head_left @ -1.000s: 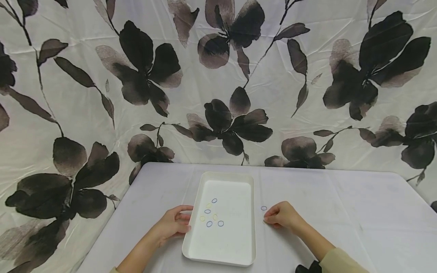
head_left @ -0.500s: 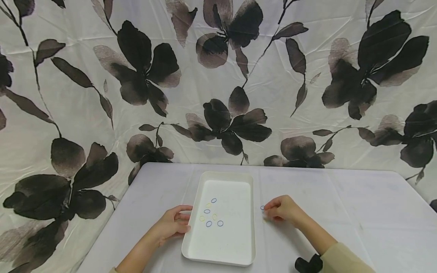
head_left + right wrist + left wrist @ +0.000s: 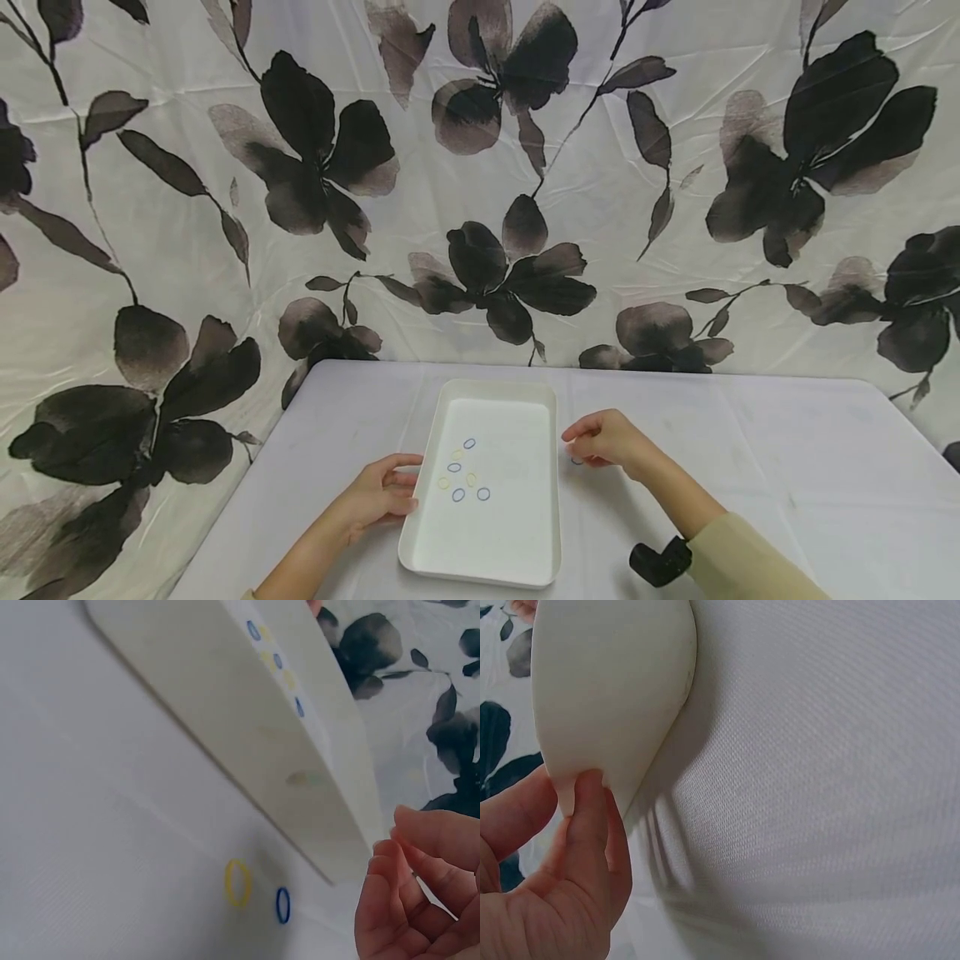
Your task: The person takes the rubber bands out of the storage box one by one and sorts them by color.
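My left hand [image 3: 381, 492] grips the left rim of a white rectangular tray [image 3: 517, 533]; the left wrist view has the thumb and fingers pinching that rim. Several thin blue and yellow rings lie inside the tray, among them a blue ring [image 3: 483, 494] and a yellow ring [image 3: 471, 480]. Just beyond the tray's right side hovers my right hand [image 3: 611, 439], fingers loosely bent, with nothing visible between thumb and fingertips. On the cloth near it, the right wrist view shows one yellow ring [image 3: 238, 883] and one blue ring [image 3: 283, 905] side by side. The head view hides that yellow ring.
A white cloth [image 3: 750, 467] covers the table. Behind it hangs a white curtain [image 3: 660, 275] with large dark flowers. A black object [image 3: 660, 562] sits by the right sleeve at the near side.
My right hand has lifted slightly and moved left toward the tray, now partly covering the blue ring on the cloth. The left hand and the rings in the tray stay in place.
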A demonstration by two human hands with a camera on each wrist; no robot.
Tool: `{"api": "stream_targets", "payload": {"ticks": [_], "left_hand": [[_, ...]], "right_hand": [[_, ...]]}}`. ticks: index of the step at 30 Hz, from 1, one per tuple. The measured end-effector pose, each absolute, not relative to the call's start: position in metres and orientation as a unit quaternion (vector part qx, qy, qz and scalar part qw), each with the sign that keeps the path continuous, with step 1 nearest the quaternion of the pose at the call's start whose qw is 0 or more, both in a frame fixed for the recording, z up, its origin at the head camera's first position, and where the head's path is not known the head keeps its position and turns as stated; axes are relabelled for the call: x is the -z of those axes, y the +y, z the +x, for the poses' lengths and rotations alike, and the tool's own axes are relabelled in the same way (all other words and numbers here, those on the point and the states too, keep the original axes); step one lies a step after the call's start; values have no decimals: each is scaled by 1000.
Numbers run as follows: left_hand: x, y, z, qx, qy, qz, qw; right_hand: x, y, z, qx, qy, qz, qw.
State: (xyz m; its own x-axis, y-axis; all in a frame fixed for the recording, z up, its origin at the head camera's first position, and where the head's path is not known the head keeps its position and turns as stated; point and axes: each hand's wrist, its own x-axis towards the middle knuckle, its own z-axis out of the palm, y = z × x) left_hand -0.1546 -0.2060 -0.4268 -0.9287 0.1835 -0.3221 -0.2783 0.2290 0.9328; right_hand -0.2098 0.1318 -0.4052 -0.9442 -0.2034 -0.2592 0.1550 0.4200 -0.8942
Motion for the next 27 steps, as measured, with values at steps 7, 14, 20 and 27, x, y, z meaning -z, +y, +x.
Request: {"api": "stream_targets", "payload": {"ticks": [7, 14, 20, 27], "left_hand": [[429, -207, -153, -619, 762, -35, 188], [429, -206, -150, -610, 771, -55, 174], [429, -202, -152, -596, 784, -54, 164], [427, -200, -154, -592, 789, -50, 159]], "right_hand": [[400, 114, -216, 553, 815, -19, 170], [398, 90, -223, 541, 825, -31, 162], [398, 71, -225, 529, 829, -51, 173], [402, 50, -223, 492, 845, -88, 193]]}}
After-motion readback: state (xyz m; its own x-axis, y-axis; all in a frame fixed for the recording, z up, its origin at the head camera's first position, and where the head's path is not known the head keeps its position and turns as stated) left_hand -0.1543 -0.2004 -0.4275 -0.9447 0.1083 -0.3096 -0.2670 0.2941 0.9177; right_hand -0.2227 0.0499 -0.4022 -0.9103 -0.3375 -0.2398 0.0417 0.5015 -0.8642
